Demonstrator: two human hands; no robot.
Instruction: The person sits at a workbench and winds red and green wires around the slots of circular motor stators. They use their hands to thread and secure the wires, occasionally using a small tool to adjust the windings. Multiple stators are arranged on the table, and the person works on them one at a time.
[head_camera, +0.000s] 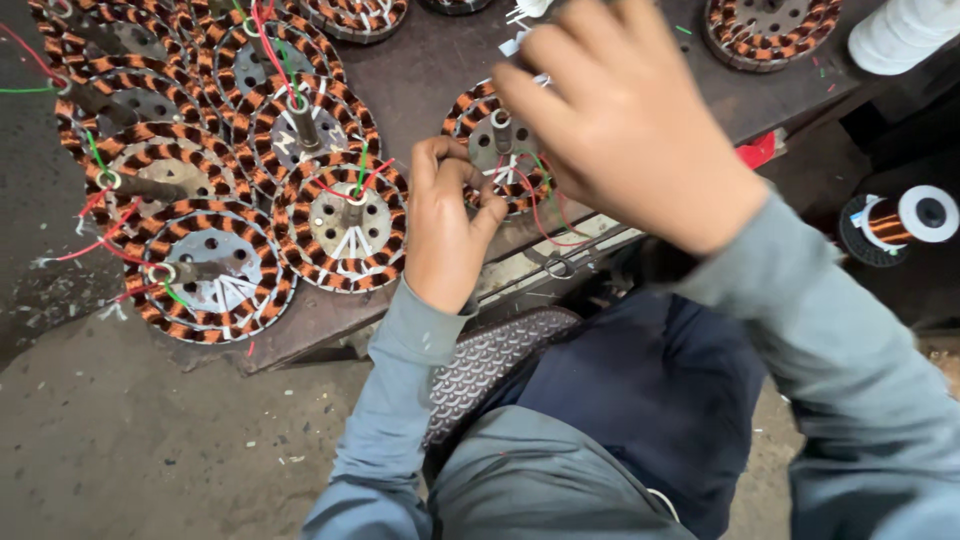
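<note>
Left hand: left hand (447, 228) curled, fingertips pinched on the red and green lead wires (535, 200) at the near rim of the wound stator (497, 148).
Right hand: right hand (628, 120) raised over the stator, fingers bent; whether it grips anything, cannot tell.
Stator: flat at the near edge of the dark workbench (420, 70), half hidden by the hands.
Left: cluster of finished stators (215, 265), overlapping.
Right: copper wire spool (905, 220).
Far right: white roll (900, 30).

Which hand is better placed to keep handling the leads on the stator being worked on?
Probably the left hand: its fingertips are at the red and green leads on the stator. The right hand is raised above it, blurred, fingers spread.
</note>
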